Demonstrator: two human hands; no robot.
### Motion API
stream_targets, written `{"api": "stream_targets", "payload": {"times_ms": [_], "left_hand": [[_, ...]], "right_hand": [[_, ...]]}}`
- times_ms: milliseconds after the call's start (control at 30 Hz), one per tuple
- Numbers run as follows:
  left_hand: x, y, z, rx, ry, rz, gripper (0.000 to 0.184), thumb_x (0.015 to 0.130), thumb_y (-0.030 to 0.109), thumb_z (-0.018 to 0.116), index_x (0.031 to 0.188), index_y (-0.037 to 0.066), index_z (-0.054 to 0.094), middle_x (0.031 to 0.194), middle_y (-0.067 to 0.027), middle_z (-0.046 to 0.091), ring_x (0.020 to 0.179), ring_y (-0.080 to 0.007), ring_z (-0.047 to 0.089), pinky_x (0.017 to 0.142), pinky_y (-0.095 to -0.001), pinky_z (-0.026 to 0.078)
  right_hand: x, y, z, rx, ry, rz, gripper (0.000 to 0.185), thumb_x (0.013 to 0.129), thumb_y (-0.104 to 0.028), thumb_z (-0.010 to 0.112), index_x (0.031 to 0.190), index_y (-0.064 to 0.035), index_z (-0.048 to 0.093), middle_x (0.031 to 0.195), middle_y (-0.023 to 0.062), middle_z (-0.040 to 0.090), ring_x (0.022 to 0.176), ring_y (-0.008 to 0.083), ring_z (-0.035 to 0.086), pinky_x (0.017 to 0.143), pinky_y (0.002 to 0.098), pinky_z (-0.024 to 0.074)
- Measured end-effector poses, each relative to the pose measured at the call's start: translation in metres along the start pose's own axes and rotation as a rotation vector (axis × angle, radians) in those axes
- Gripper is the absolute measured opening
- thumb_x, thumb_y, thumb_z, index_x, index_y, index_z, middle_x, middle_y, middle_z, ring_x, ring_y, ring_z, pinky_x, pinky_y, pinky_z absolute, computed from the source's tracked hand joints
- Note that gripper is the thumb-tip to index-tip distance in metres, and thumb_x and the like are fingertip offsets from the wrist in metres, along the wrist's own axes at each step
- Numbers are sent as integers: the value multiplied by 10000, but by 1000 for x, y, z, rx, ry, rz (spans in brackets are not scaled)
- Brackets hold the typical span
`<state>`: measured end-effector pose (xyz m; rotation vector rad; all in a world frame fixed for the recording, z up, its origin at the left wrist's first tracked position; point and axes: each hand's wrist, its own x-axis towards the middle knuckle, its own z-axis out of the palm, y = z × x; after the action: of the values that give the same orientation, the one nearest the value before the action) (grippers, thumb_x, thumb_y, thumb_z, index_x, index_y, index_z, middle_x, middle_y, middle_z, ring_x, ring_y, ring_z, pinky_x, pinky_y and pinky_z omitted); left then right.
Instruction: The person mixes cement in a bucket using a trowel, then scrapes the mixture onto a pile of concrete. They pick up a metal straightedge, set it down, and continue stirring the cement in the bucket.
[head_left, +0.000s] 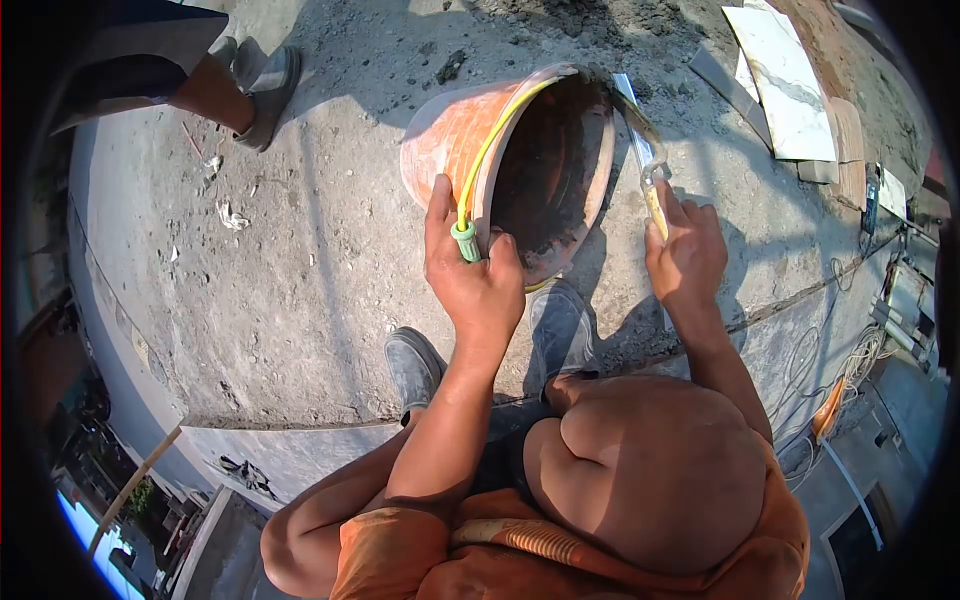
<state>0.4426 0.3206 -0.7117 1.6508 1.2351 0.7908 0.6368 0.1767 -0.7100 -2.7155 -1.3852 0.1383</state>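
Note:
An orange plaster-stained bucket (455, 130) lies tipped over on the rough concrete ground, its dark mouth facing right. Its yellow handle (490, 140) runs along the rim and has a green grip (467, 242). My left hand (475, 285) is closed around that grip, beside the near rim. In my right hand (685, 250), closed too, is a trowel (656, 205) with a worn yellowish handle. The trowel's metal end points away toward the bucket's far right rim; whether it touches the rim I cannot tell. A shiny metal strip (640, 140) shows just behind the trowel.
Another person's leg and shoe (270, 95) are at the upper left. White marbled tile pieces (785, 80) lie at the upper right. Loose cables (850, 355) hang at the right. A ledge edge (300, 428) runs under my legs. Dark rubble (620, 20) lies at the top.

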Motion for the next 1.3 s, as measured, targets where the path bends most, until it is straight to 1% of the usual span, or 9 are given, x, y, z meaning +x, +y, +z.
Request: {"api": "stream_targets", "payload": {"times_ms": [67,367,467,533,833,1033,1100,1200,1300], "left_hand": [[-1,4,4,125,-15,120,661,780,-65,585,1435,-82,505,1331,-234,620,1212,-289,627,1077,-357,442],[5,17,19,269,-69,219,643,804,-42,640,1418,-147,478,1409,-297,562,1335,-362,560,1143,-391,394],[16,20,18,193,-67,184,618,832,-16,660,1408,-153,484,1355,-292,608,1286,-350,599,1115,-382,418],[20,25,15,51,-88,26,403,774,-20,658,1173,-71,658,1443,-381,492,1369,-531,462,1203,-495,316],[28,13,-4,13,-93,-78,656,825,-8,670,1440,-126,475,1392,-325,581,1322,-393,577,1131,-400,407],[32,11,-10,-19,-111,-120,650,826,-8,662,1443,-114,483,1324,-311,632,1249,-350,630,1087,-377,442],[33,15,-11,21,-116,-141,653,823,-5,659,1443,-112,485,1300,-300,650,1219,-331,642,1062,-369,457],[31,17,-17,5,-117,-215,637,833,-1,660,1440,-100,497,1283,-283,663,1196,-307,651,1053,-364,462],[27,11,-20,-56,-89,-224,611,846,7,665,1431,-84,515,1250,-256,682,1159,-279,662,1037,-355,469]], "right_hand": [[-1,0,0,-21,6,-4,631,788,-136,790,1400,-171,639,985,94,671,936,297,608,846,433,505],[2,-9,-20,68,52,-36,574,849,-162,712,1410,-85,618,1033,146,668,993,323,619,904,431,486],[1,-10,-4,575,138,157,592,819,-134,783,1384,-66,617,1085,156,685,982,364,658,903,455,513],[-2,-6,-1,606,108,240,568,860,-134,764,1380,11,589,1173,219,686,1039,355,690,933,420,530],[64,23,-80,723,531,123,536,949,-160,713,1401,69,539,1178,185,689,1055,198,652,951,333,513],[211,24,5,398,816,-125,445,990,-257,627,1313,43,564,1037,283,712,1012,477,682,842,472,565],[245,43,60,414,189,62,399,1000,-287,588,1246,27,592,1072,304,701,1053,483,668,865,495,558],[217,47,94,411,369,7,382,1015,-320,565,1177,25,600,975,267,707,906,412,718,769,460,574],[150,39,35,1045,-180,289,373,1020,-331,586,1173,9,601,843,118,670,630,207,646,565,352,513]]}}
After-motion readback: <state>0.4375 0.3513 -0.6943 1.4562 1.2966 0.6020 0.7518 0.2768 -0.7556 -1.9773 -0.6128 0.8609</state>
